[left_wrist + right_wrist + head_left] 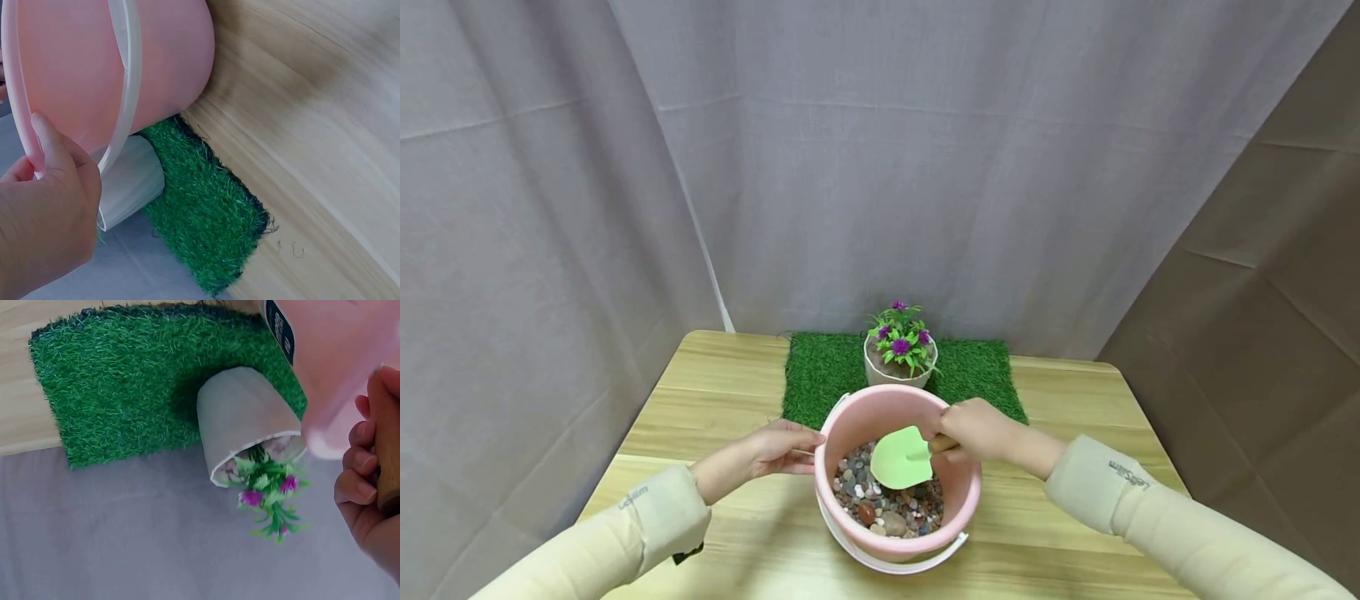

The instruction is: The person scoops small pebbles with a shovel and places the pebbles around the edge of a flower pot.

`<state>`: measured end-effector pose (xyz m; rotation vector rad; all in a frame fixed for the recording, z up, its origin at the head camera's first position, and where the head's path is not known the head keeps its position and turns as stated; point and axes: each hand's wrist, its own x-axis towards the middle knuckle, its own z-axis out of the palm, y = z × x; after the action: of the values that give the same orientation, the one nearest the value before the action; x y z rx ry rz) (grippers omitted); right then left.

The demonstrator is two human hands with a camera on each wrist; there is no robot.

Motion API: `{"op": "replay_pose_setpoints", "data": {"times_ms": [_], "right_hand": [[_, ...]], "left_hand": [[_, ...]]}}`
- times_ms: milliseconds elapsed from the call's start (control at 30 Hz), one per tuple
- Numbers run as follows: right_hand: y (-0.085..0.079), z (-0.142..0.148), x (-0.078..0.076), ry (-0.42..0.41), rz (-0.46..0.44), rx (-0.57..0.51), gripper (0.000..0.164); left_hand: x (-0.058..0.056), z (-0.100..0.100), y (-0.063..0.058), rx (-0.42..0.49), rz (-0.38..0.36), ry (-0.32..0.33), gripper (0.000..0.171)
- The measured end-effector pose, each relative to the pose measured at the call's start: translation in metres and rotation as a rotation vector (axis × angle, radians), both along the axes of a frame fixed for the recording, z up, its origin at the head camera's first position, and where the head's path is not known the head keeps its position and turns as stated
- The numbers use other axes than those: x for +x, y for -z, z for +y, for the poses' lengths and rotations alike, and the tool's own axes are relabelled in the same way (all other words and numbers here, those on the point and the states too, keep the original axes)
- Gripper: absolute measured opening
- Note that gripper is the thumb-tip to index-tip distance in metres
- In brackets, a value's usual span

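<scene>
Toward the person's side of the bench (1052, 550), a white carrying handle (887, 567) hangs around the near outside of a pink bucket (880, 410), which stands upright. At its left side, the left hand (778, 446) holds the rim, with thumb and fingers pinching the edge. Pebbles (853, 487) of many colours lie in the bottom. Over them, within the opening, is the shovel (901, 458) with a light green blade; whether it touches the pebbles, I cannot tell. The right hand (981, 429) has its fingers curled around the wooden grip. The shovel's long axis runs from right to left, slightly turned toward the person: the grip is at the right, near the rim, and the blade's end points left and a little to the near side.

As I judge it, the preparation is done, since the bucket is steadied and the shovel is in hand, but the visible face of the blade carries no pebbles. How much work remains is not shown.

Behind the bucket, a white pot (876, 375) with a purple-flowered plant (901, 343) stands upright on a green grass mat (823, 367). Farthest away hangs a grey curtain (880, 208).
</scene>
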<state>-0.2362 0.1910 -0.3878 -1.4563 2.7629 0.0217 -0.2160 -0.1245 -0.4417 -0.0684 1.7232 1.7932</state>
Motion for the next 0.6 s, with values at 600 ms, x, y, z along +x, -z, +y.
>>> {"op": "replay_pose_setpoints", "data": {"times_ms": [600], "right_hand": [[0.028, -0.017, 0.003, -0.085, -0.005, -0.003, 0.021]], "left_hand": [[-0.002, -0.001, -0.004, 0.004, -0.019, 0.024, 0.041]]}}
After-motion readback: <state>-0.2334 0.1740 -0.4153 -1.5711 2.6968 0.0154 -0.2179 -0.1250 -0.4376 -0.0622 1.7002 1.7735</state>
